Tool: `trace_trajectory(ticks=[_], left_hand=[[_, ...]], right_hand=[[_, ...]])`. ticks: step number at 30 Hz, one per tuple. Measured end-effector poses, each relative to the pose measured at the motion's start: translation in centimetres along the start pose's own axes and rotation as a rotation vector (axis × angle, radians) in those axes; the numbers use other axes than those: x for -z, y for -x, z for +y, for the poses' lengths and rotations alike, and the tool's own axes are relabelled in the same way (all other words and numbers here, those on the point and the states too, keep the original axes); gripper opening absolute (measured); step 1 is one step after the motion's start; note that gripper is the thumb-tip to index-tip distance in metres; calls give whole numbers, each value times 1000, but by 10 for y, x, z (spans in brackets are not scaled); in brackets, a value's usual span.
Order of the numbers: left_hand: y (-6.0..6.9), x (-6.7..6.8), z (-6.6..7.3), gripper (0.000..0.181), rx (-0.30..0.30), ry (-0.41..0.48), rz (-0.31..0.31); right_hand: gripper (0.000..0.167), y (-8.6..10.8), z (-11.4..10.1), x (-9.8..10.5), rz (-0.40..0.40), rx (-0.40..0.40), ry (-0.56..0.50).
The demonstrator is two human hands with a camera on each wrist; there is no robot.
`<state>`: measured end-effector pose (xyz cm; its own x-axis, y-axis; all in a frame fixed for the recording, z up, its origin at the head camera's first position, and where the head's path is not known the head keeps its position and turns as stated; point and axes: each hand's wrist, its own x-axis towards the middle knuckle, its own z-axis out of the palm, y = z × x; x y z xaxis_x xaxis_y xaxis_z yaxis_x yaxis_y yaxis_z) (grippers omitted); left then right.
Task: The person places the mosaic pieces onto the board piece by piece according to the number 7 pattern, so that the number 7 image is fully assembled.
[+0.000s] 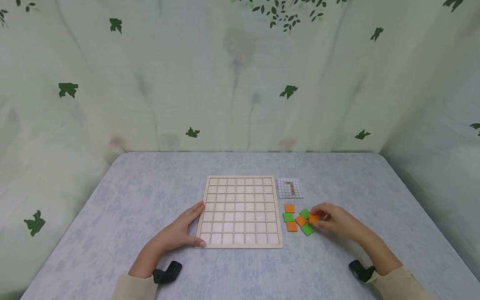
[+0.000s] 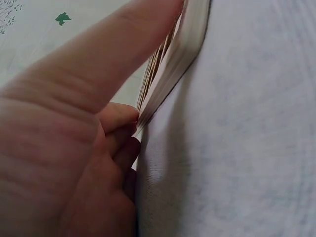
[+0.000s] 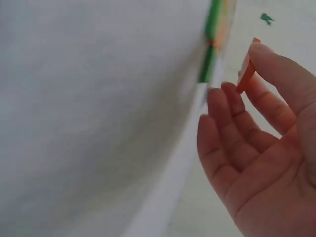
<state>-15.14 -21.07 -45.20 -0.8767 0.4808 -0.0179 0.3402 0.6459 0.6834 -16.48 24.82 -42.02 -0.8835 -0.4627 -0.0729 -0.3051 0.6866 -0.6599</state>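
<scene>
A pale wooden grid board [image 1: 240, 248] lies flat on the table. My left hand [image 1: 179, 230] rests at its left side, fingertips touching the left edge and the straight thumb on the near left corner. From the left wrist view, the thumb [image 2: 98, 59] reaches along the board's rim [image 2: 185, 44]. My right hand [image 1: 339, 222] pinches an orange square tile [image 1: 313, 218] between thumb and fingers; the right wrist view shows this tile [image 3: 247, 69] tilted, held off the table. Beside that hand lie loose tiles, orange [image 1: 301, 220] and green [image 1: 307, 229].
A small printed pattern card [image 1: 290, 188] with orange and green squares lies right of the board's far corner. Left of the loose pile, orange [image 1: 291, 226] and green [image 1: 288, 217] tiles form a column. A leaf-patterned curtain [image 1: 240, 83] stands behind the table [image 1: 240, 275].
</scene>
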Motion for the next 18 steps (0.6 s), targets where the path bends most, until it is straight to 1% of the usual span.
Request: trace_trajectory(ticks=[4,9,12,15,18], left_hand=[[1,0,0,116,3,-26,-16],[1,-1,-1,117,2,-30,-13],[0,-2,0,117,6,-35,-4],[1,-3,0,117,22,-40,3],[1,-3,2,118,38,-48,3]], right_hand=[[28,-17,-19,3,44,52,0],[30,-44,-44,1,120,153,13],[31,-64,-58,-5,160,202,-4],[32,-86,-70,-13,178,242,-49],[35,-109,-82,-26,189,234,-106]])
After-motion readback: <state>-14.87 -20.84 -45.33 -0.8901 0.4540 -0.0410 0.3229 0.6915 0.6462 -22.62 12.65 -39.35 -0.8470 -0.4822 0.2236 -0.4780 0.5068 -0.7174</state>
